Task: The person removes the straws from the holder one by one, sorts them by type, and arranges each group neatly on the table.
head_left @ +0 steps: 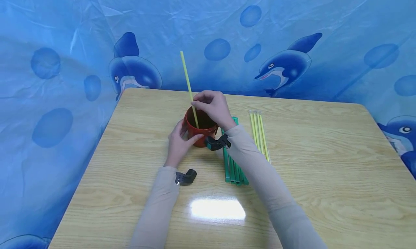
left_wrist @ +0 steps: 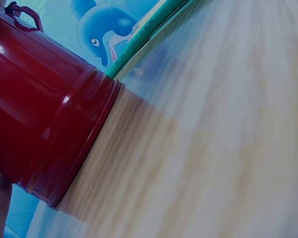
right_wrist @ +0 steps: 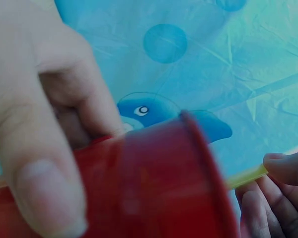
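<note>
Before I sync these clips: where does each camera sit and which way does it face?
Head: high, facing forward and down at the wooden table; both sleeved arms, left hand, right hand.
Left wrist: low at the table, facing the red ribbed metal cup; a sliver of skin.
Right wrist: over the cup rim, facing the curtain; fingers, thin yellow straw.
All share the cup.

The table (head_left: 136, 176) looks like pale grained wood with a glossy finish. The red cup (left_wrist: 44, 119) is shiny and smooth. The backdrop (head_left: 48, 43) is creased plastic sheet.
</note>
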The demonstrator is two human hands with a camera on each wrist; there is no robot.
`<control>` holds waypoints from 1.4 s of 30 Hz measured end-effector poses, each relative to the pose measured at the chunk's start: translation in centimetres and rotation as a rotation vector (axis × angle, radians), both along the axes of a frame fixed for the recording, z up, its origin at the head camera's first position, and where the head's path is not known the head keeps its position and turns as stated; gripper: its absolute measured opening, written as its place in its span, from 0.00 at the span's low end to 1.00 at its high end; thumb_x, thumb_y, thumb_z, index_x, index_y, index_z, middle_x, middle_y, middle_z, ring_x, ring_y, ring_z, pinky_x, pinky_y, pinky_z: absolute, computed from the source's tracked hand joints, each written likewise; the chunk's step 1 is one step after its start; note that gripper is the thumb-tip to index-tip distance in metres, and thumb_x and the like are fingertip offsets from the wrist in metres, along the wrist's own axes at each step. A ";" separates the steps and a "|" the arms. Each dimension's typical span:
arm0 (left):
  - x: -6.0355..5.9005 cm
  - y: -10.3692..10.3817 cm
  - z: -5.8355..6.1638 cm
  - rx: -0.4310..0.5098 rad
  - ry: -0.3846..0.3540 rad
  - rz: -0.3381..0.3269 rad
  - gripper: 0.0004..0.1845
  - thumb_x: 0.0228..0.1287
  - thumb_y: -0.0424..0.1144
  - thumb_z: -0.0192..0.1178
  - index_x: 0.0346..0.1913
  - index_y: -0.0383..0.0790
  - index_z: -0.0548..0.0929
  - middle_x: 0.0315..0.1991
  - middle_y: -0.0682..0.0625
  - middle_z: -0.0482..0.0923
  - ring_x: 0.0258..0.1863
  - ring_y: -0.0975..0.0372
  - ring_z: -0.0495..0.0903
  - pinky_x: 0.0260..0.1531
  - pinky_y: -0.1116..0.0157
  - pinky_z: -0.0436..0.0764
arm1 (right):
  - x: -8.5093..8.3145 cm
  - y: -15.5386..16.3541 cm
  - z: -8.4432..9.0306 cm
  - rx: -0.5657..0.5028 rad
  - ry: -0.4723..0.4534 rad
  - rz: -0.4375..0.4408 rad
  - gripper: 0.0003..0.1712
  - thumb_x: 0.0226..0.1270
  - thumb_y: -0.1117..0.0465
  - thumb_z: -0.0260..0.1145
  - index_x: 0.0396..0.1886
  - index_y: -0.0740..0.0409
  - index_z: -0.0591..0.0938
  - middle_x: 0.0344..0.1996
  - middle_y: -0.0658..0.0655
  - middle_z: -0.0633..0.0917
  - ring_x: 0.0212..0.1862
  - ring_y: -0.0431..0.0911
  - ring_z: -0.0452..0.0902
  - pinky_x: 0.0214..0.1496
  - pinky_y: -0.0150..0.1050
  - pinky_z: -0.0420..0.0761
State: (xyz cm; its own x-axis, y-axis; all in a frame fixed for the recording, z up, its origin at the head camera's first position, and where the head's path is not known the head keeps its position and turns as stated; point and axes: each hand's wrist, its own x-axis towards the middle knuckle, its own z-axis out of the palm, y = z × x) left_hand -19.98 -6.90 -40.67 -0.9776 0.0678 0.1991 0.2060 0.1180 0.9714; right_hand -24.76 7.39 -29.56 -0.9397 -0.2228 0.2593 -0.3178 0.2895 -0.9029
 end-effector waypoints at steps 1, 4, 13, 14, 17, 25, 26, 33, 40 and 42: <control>0.0 0.0 0.0 -0.001 0.003 -0.001 0.39 0.53 0.48 0.70 0.67 0.42 0.66 0.63 0.47 0.69 0.62 0.59 0.69 0.61 0.66 0.69 | 0.1 0.1 0.1 -0.008 0.008 -0.002 0.09 0.60 0.64 0.68 0.37 0.67 0.84 0.30 0.59 0.85 0.32 0.50 0.81 0.40 0.47 0.83; 0.0 0.0 0.0 -0.005 0.007 0.000 0.38 0.54 0.47 0.70 0.67 0.42 0.66 0.63 0.47 0.70 0.62 0.59 0.69 0.61 0.65 0.69 | 0.3 0.2 0.6 -0.018 0.030 -0.014 0.10 0.60 0.64 0.68 0.38 0.67 0.85 0.30 0.59 0.86 0.33 0.48 0.81 0.40 0.45 0.82; 0.0 0.1 -0.1 0.017 0.012 -0.005 0.37 0.55 0.46 0.69 0.66 0.42 0.67 0.63 0.48 0.70 0.62 0.59 0.69 0.61 0.64 0.70 | 1.2 0.5 2.0 -0.088 0.050 -0.023 0.09 0.60 0.64 0.68 0.38 0.64 0.85 0.31 0.57 0.86 0.34 0.47 0.82 0.41 0.45 0.83; 0.0 0.1 -0.1 0.018 0.010 -0.004 0.37 0.55 0.46 0.69 0.66 0.42 0.67 0.62 0.48 0.70 0.62 0.59 0.70 0.61 0.64 0.70 | 1.3 0.6 2.2 -0.095 0.051 -0.025 0.09 0.60 0.64 0.68 0.37 0.64 0.85 0.31 0.57 0.86 0.34 0.48 0.82 0.41 0.45 0.83; 0.0 0.2 -0.1 0.017 0.001 0.001 0.37 0.55 0.46 0.69 0.66 0.42 0.67 0.63 0.48 0.70 0.62 0.59 0.69 0.61 0.64 0.70 | 1.7 0.7 2.8 -0.110 0.053 -0.030 0.09 0.60 0.63 0.67 0.38 0.65 0.85 0.32 0.57 0.86 0.35 0.48 0.81 0.42 0.46 0.83; 0.0 0.3 0.1 0.015 -0.009 0.016 0.38 0.53 0.46 0.70 0.66 0.42 0.67 0.63 0.48 0.70 0.62 0.58 0.70 0.61 0.64 0.70 | 2.3 1.1 3.8 -0.135 0.084 -0.031 0.09 0.61 0.65 0.67 0.38 0.67 0.84 0.32 0.58 0.85 0.34 0.50 0.81 0.42 0.48 0.83; 0.0 0.3 0.1 0.015 -0.007 0.017 0.38 0.53 0.46 0.70 0.66 0.42 0.67 0.63 0.48 0.70 0.62 0.58 0.70 0.61 0.64 0.70 | 2.3 1.2 3.9 -0.139 0.089 -0.031 0.09 0.61 0.65 0.67 0.38 0.67 0.84 0.32 0.57 0.85 0.34 0.51 0.81 0.42 0.47 0.83; 0.0 0.3 0.1 0.005 -0.018 0.015 0.38 0.53 0.47 0.70 0.67 0.43 0.67 0.63 0.48 0.70 0.62 0.57 0.69 0.61 0.64 0.70 | 2.7 1.6 4.5 -0.187 0.143 -0.043 0.08 0.60 0.65 0.67 0.37 0.66 0.84 0.29 0.55 0.85 0.35 0.55 0.79 0.44 0.42 0.82; 0.0 0.3 0.3 0.003 -0.029 0.011 0.39 0.53 0.47 0.70 0.67 0.42 0.66 0.64 0.48 0.69 0.63 0.57 0.69 0.61 0.63 0.70 | 3.4 2.0 5.5 -0.249 0.226 -0.074 0.08 0.60 0.68 0.67 0.37 0.69 0.84 0.28 0.54 0.85 0.32 0.51 0.79 0.41 0.42 0.82; 0.0 0.3 0.3 0.003 -0.023 0.014 0.38 0.53 0.46 0.70 0.67 0.41 0.66 0.64 0.47 0.69 0.62 0.56 0.69 0.61 0.63 0.70 | 3.7 2.1 6.0 -0.270 0.242 -0.081 0.07 0.60 0.69 0.67 0.37 0.70 0.84 0.28 0.54 0.86 0.33 0.51 0.80 0.42 0.42 0.82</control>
